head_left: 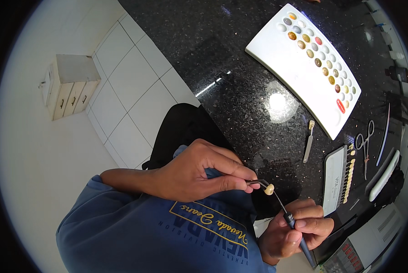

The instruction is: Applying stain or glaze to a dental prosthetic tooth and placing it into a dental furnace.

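My left hand (pixel 210 170) pinches dark bent-tip tweezers (pixel 257 182) between thumb and fingers. At their tip sits a small cream tooth crown (pixel 269 189), held in the air off the edge of the counter. My right hand (pixel 299 227) is closed around the dark handle of a slim brush-like tool (pixel 289 220). Its thin shaft points up at the crown, and the tip meets the crown or lies just behind it; I cannot tell which. Whether the tip has bristles is too small to make out.
On the black speckled counter (pixel 222 113) lie a white palette (pixel 285 63) with several coloured wells, a small metal holder with a tooth-coloured piece (pixel 309 141), a tooth shade guide (pixel 335 179), scissor-handled clamps (pixel 365 145) and a white-handled tool (pixel 385 175). A grey machine (pixel 372 241) stands at lower right.
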Action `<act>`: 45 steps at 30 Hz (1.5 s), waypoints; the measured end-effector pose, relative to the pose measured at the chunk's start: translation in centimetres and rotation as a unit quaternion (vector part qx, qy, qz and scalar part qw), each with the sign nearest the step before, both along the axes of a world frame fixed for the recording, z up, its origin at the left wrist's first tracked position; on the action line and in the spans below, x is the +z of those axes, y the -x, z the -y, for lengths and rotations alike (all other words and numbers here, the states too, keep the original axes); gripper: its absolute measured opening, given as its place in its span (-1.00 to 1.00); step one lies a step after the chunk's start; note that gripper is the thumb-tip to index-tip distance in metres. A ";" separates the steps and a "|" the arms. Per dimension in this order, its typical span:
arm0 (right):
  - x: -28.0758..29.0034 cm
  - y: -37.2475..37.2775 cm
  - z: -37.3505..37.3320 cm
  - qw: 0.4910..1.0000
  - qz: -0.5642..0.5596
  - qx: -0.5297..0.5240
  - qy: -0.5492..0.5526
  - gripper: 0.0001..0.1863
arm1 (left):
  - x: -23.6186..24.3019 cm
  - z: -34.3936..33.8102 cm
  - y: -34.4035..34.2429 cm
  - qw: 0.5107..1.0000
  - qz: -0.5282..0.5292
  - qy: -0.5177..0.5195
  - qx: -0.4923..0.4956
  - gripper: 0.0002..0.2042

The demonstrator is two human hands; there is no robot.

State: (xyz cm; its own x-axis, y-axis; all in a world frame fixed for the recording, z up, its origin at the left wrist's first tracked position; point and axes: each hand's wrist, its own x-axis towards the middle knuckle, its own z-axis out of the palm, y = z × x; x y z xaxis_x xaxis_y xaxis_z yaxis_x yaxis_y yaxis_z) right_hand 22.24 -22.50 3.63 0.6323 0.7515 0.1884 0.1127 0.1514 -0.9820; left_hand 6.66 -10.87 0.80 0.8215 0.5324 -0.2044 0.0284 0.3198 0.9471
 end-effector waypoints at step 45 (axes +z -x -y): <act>4.6 -10.5 -1.3 0.978 0.206 0.019 -0.005 -0.89 | 1.7 -0.3 0.2 0.994 -0.014 -0.107 0.024 -0.87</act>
